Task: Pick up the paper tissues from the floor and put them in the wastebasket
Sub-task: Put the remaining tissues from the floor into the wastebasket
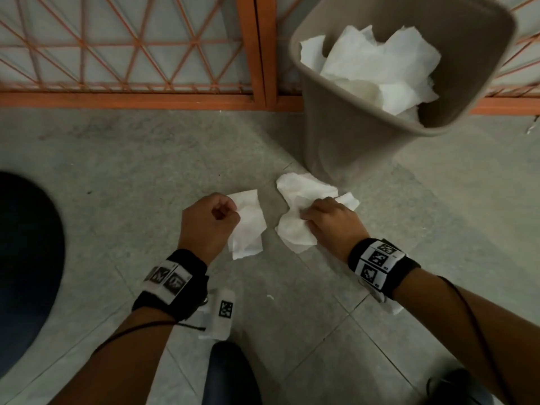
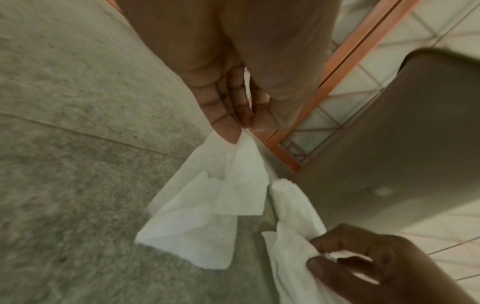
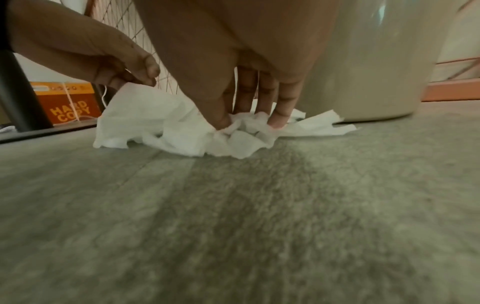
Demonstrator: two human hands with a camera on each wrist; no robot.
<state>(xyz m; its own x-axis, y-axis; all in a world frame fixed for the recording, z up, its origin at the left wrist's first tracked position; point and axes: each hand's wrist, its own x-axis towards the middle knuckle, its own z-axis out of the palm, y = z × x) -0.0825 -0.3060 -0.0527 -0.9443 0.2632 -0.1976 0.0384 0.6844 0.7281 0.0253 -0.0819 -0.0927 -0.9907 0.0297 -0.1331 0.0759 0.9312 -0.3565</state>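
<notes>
My left hand (image 1: 214,217) pinches the top of a flat white tissue (image 1: 248,226), which hangs from the fingertips (image 2: 228,131) just above the grey floor. My right hand (image 1: 324,217) grips a crumpled white tissue (image 1: 298,206) that still lies on the floor; its fingers (image 3: 280,117) dig into the paper (image 3: 182,127). The taupe wastebasket (image 1: 350,135) stands just beyond the right hand, its mouth tipped toward me, with several white tissues (image 1: 377,68) inside. In the left wrist view the hanging tissue (image 2: 207,207) is beside the right hand's tissue (image 2: 293,222).
An orange metal grille (image 1: 131,54) runs along the far edge of the floor behind the wastebasket. A dark rounded shape (image 1: 26,258) sits at the left. My shoes (image 1: 230,375) are at the bottom. An orange box (image 3: 67,102) stands far left.
</notes>
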